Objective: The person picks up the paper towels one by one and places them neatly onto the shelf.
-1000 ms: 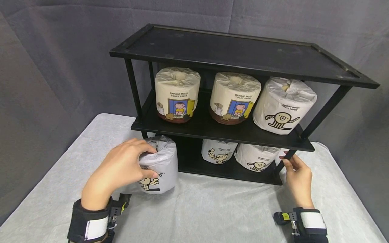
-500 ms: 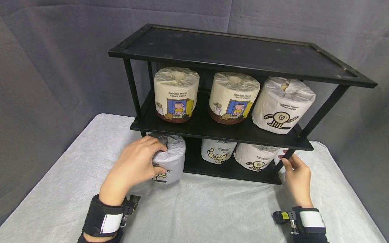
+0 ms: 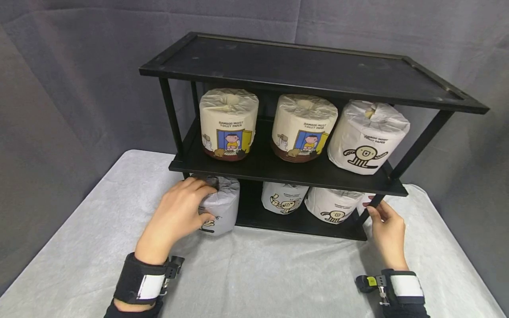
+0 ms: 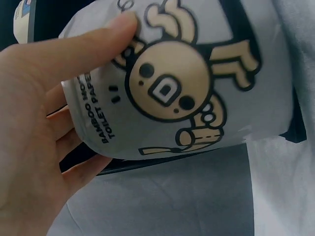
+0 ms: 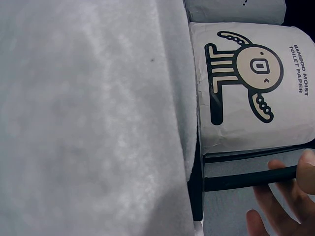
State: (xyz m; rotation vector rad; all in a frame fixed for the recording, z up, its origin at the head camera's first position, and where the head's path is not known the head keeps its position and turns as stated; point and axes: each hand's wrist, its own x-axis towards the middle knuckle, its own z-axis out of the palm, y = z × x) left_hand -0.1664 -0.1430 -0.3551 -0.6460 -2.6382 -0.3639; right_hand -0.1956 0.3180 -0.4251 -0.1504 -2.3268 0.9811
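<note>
— Since a second ago, your left hand (image 3: 175, 216) pushed the roll (image 3: 222, 205) onto the rack's (image 3: 302, 70) bottom-left corner, fingers wrapped round it.
— Label?
— "BAMBOO MOIST TOILET PAPER". Your right hand (image 3: 387, 229) pinches the post (image 3: 370, 210).

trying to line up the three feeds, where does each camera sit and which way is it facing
Head: worn on the head, looking forward and down at the black shelf on the white cloth; both hands and wristbands show.
Left wrist: beside the left hand, facing the grey roll that its fingers grip.
Right wrist: beside the right hand, facing the shelf post it holds.
Shared: head and left wrist both show the grey roll.
</note>
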